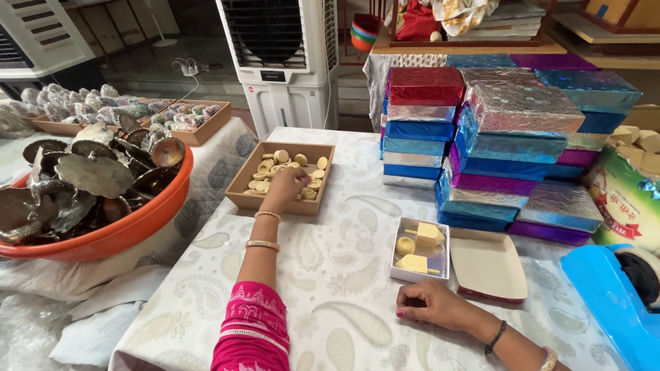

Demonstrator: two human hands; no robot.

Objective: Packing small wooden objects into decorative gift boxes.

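Stacks of shiny foil-wrapped boxes [509, 130], red, blue, purple and silver, fill the far right of the white patterned tablecloth [330, 275]. At the left edge sits an orange basin [130, 223] heaped with dull metal dishes [93, 175]. Further in, near the table's middle, stands a brown cardboard tray [246, 185] holding a loose pile of pale round discs [275, 168].

Over that tray reaches the left hand [287, 187], fingers curled down and bunched narrowly into the discs; whether they already pinch one I cannot tell, as the knuckles hide the tips. Nearer the body lies a small white box [419, 249], open, with 2 pale wedge-shaped pieces [428, 234] and 1 round disc [405, 245] inside; its beige lid [488, 266] rests just to the right, touching the box's edge. The right hand [433, 304] lies on the cloth just in front of the box, fingers folded loosely inward, holding nothing that I can see.

Judging from this, the picking goes best with a light pinch on 1 disc at its rim, lifted straight up so neighbours do not slide out over the low tray wall. The pieces look soft and easily marked, so a gentle grip seems wise. The right hand is well placed to steady the small box if anything is set into its free corner.
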